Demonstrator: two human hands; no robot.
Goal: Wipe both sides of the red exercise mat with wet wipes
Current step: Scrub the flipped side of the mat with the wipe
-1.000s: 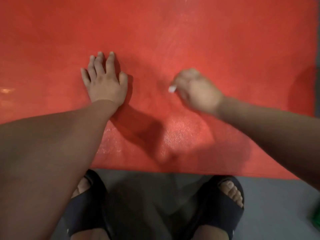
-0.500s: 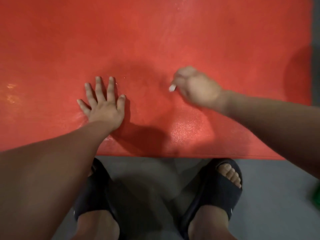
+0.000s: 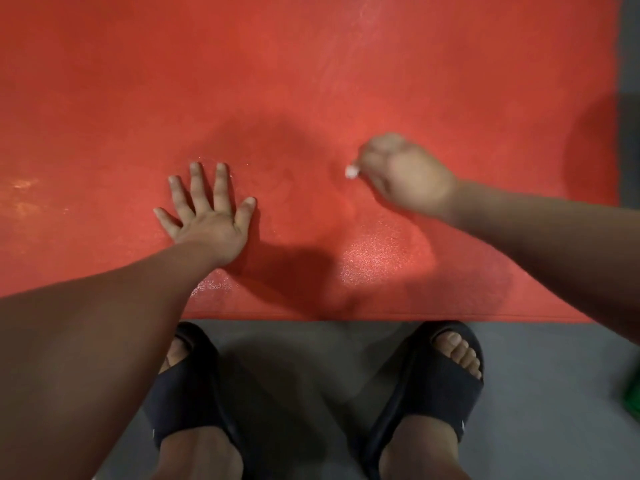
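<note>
From the head camera, looking down: red, fine-grained foam exercise mat (image 3: 311, 64) spread flat on the grey floor (image 3: 536, 375), filling the upper half of the view, near edge just ahead of a pair of black slide sandals (image 3: 443, 368). Left hand (image 3: 207, 220) pressed palm-down on the mat near that edge, fingers straight and splayed, holding nothing; probably placed there to pin the mat against sliding and to take body weight while leaning forward. Right hand (image 3: 408, 174) to the right of it and well apart, blurred, fingers curled under and closed around a small white wet wipe (image 3: 351, 172), with only a crumpled tip poking out on the thumb side; bunched up that way, most likely, to give a firm pad for scrubbing. Touching the mat or just above it: cannot tell through the blur. Glistening damp patch (image 3: 374, 258) on the mat just nearer than the right hand, suggesting wiping under way on this face, with the underside presumably not yet done. At the far right edge, on the floor, part of a green object (image 3: 632, 389), too cropped to identify.
</note>
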